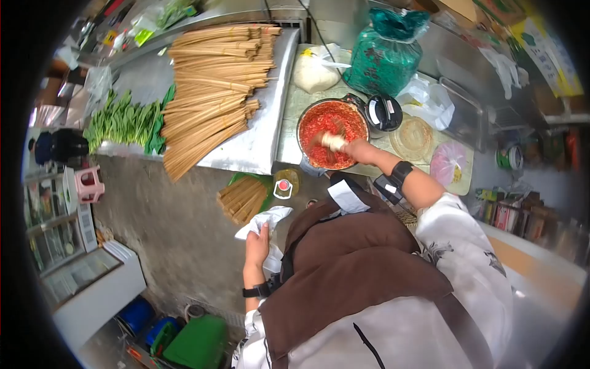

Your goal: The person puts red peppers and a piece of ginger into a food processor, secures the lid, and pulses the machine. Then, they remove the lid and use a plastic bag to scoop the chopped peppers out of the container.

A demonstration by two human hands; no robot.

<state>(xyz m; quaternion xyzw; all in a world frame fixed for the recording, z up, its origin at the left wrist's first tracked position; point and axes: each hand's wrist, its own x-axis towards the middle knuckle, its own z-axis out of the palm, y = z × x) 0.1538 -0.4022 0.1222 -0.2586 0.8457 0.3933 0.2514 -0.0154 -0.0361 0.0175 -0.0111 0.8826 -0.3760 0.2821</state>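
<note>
A pot (300, 126) of chunky red sauce (344, 122) stands near the front edge of the worktop. Over it reaches my right hand (362, 152), fingers closed around a pale, motion-blurred thing (334, 141) whose kind I cannot make out. Its far end is a brownish smear in the sauce. Lower down at the left, my left hand (257, 247) grips a crumpled white tissue (265, 221), held away from the worktop. A black-lidded container (384, 112) sits beside the pot, close to my right wrist.
Bundled wooden skewers (212, 92) cover the metal counter, some jutting past its front edge, beside leafy greens (123, 123). Behind the pot are a white bag (316, 67) and a green bag (384, 55). More skewers (243, 200) and a bottle (286, 184) stand below the counter.
</note>
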